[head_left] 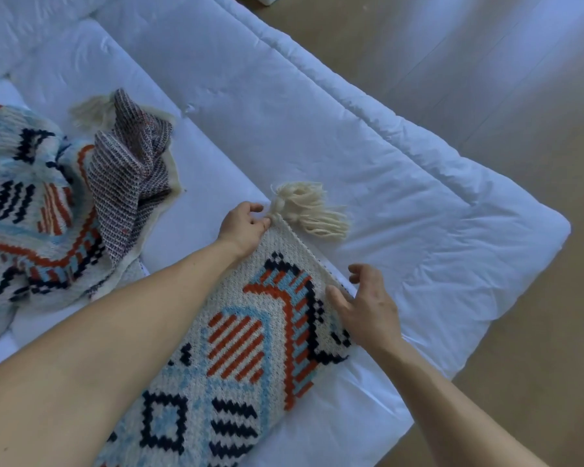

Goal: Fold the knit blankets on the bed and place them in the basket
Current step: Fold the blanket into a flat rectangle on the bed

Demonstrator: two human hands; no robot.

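The fingers of the left hand (pixel 241 225) are curled. Its thumb and forefinger pinch the far corner of the knit blanket (pixel 250 335), just at the root of the cream tassel (pixel 309 212). I judge that this pinch keeps the corner in its place, so that the layers lie edge on edge. The tassel spreads away from these fingertips, to their right, onto the white bed (pixel 402 170).

The right hand (pixel 368 306) is not closed. Its fingers are loosely bent and apart from each other, raised a little over the blanket's far edge, while the thumb lies flat on the knit just inside that edge. It seems to be lining up or smoothing the edge rather than gripping it. Whether the fingertips touch the sheet, I cannot tell.

Behind both hands, toward the person, the blanket lies as a long flat band under the forearms, with the pattern upward. Probably it is partly folded and needs more folds.

Well to the left of the left fingers, the second blanket (pixel 48 214) lies crumpled in a heap with part of its striped back side turned up, not yet folded. Beyond the right fingers the bed ends and the wooden floor (pixel 486 79) begins. The basket is not visible.
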